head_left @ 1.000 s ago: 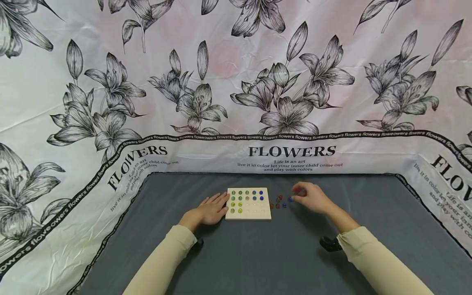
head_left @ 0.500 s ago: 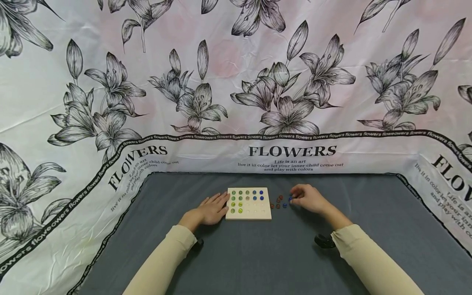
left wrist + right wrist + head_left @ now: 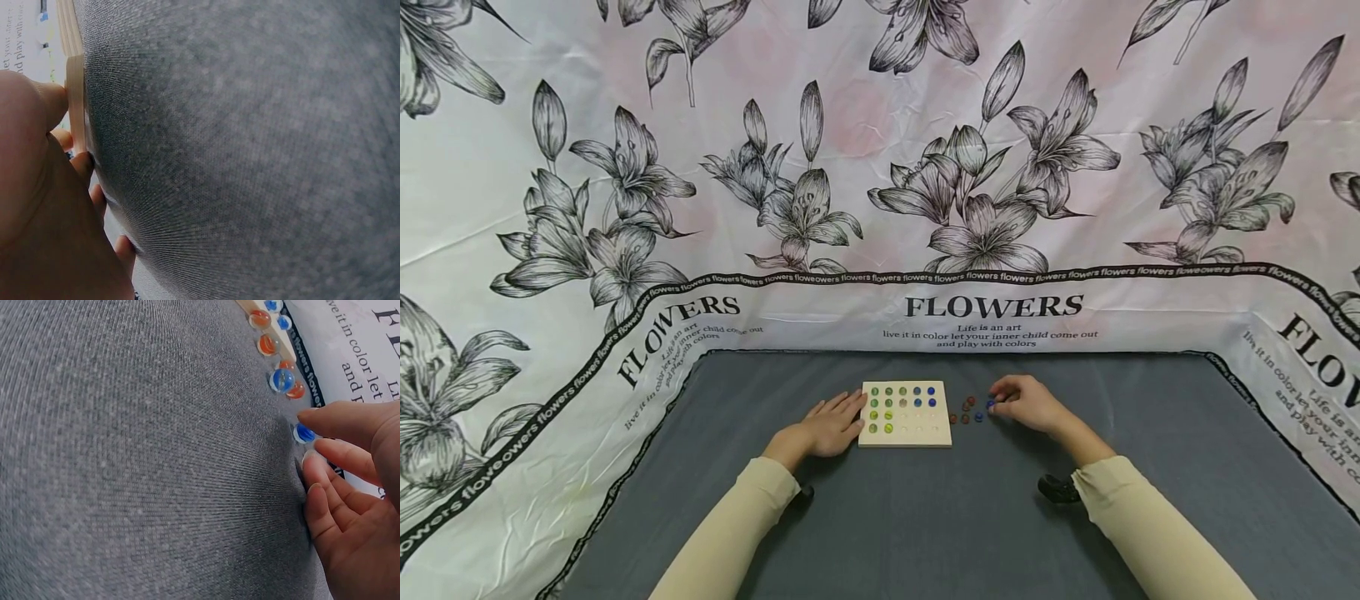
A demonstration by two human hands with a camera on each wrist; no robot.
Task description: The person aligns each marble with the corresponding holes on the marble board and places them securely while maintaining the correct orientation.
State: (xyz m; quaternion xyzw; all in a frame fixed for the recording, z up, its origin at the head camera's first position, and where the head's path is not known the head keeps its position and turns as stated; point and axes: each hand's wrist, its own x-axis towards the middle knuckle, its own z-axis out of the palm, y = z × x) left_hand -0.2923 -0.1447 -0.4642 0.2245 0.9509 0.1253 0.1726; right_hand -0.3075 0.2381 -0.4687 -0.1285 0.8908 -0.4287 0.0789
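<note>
A pale wooden board (image 3: pixel 917 439) with rows of round hollows lies on the grey cloth. Green, yellow-green, clear and blue marbles fill its back rows and the left of its front rows. My left hand (image 3: pixel 831 425) rests flat at the board's left edge, fingers extended and thumb against its side. To the right of the board, my right hand (image 3: pixel 1030 403) pinches a blue marble (image 3: pixel 304 432) between thumb and forefinger, low at the cloth. Its other fingers are bent against the cloth in the right wrist view.
Several orange-brown marbles (image 3: pixel 966 418) and another blue marble (image 3: pixel 282 380) lie loose between the board and my right hand. A white floral curtain (image 3: pixel 820 325) stands along the table's far edge. The grey cloth (image 3: pixel 925 525) stretches toward me.
My right hand has shifted slightly left and its fingers have closed around the blue marble. The left hand and the board have stayed in place.
</note>
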